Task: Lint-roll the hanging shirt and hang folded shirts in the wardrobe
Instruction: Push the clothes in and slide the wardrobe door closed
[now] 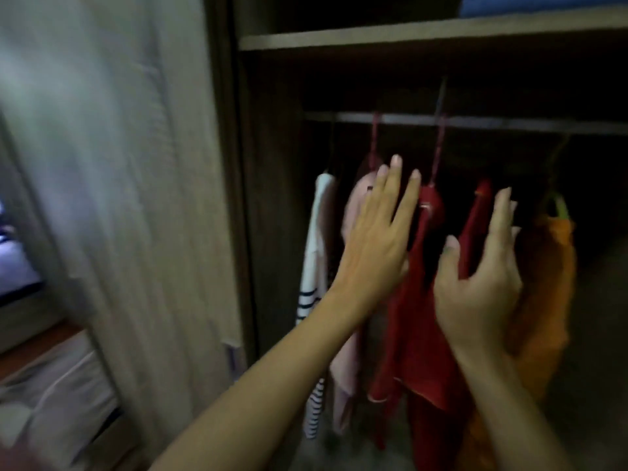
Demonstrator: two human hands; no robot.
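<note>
Evidently I have both hands in among the clothes on the wardrobe rail point(475, 122): left hand point(377, 232) flat, fingers straight, against the pink shirt point(353, 212); right hand point(482, 277) loosely spread, holding nothing, pressing the red shirt point(418, 334), probably parting garments to make a gap.

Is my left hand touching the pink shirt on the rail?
Cannot tell. In the blurred head view the left hand overlaps the pink shirt, fingers straight, but neither contact nor gap shows plainly.
</note>
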